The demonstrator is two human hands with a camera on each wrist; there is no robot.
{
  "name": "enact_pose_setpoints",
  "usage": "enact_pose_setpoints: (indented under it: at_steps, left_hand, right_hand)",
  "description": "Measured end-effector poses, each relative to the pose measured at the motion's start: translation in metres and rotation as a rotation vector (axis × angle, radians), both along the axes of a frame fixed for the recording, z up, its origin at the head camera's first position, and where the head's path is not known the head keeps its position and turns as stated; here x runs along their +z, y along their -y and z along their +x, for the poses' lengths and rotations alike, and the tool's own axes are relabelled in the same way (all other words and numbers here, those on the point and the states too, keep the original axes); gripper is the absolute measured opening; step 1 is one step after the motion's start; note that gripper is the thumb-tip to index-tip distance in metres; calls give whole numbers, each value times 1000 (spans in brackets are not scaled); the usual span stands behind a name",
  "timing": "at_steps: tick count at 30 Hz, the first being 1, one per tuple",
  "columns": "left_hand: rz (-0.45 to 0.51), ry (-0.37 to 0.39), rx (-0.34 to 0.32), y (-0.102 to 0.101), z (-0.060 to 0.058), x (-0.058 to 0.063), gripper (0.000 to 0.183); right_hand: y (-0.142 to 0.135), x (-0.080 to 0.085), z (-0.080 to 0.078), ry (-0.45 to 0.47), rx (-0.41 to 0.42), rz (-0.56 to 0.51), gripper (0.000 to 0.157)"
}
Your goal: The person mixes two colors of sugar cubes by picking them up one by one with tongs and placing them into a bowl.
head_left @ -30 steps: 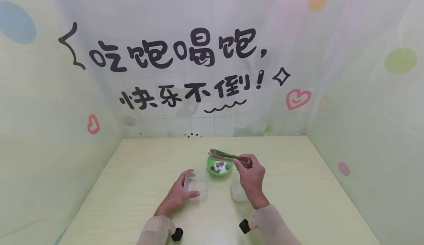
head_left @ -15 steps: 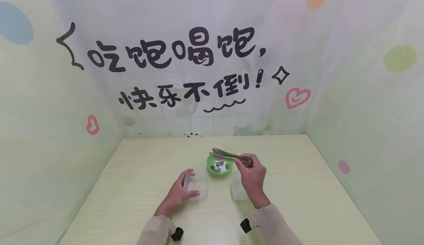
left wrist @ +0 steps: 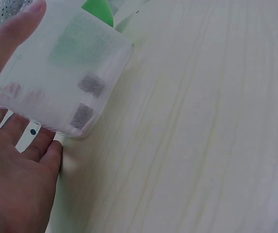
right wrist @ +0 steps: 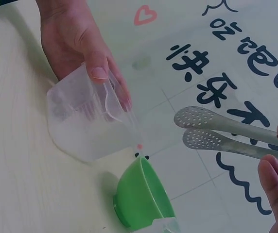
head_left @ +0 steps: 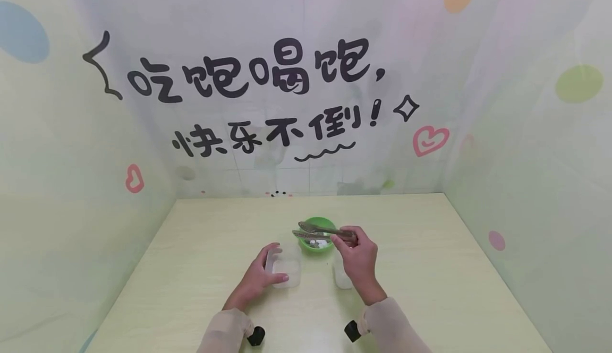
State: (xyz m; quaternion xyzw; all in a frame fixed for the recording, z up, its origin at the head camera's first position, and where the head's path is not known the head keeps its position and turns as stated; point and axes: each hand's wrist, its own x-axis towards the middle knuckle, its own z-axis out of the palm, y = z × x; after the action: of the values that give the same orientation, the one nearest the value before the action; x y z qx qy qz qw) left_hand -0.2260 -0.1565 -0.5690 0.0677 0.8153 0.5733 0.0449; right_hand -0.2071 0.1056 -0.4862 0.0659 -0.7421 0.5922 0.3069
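My left hand (head_left: 253, 283) holds a clear plastic container (head_left: 289, 276) on the table, thumb on one side and fingers on the other. Through its wall, the left wrist view shows two grey-brown cubes (left wrist: 91, 84). My right hand (head_left: 360, 258) grips metal tongs (head_left: 317, 231) with perforated tips, which stand slightly apart with nothing visible between them in the right wrist view. In the head view the tongs hang over a green bowl (head_left: 317, 221) and partly hide its white and grey cubes (head_left: 318, 243). A second clear container (head_left: 341, 277) stands partly behind my right hand.
Both containers and the bowl stand close together on the pale wooden table (head_left: 215, 236). A printed fabric wall (head_left: 306, 178) closes off the table's back, and similar walls line both sides.
My right hand has brought the tongs a little left and towards me, so they cover more of the bowl's cubes. The left hand and its container stay nearly still.
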Motion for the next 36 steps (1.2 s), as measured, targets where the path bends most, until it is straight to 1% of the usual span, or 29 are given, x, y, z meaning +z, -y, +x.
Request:
enact_pose_setpoints:
  at_steps: [4,10,15,22,29,36]
  left_hand:
    - [-10,3,2,-1,1,2,89]
    - [-22,9,12,-2,2,3,89]
    - [-19,11,11,-1,1,1,90]
    - [-23,18,4,0,-1,0,91]
    - [3,-3,-8,-1,-1,1,91]
    - [6,5,-9,-2,0,2,89]
  right_hand:
    - [3,-2,2,27,30,-11,22]
    - [11,-6,5,69,62,5,23]
    - [17,-8,6,82,118,24,22]
    - [22,-10,5,107,171,62,24]
    - [26,-10,4,178,206,120,23]
    - [30,-11,0,235,242,170,25]
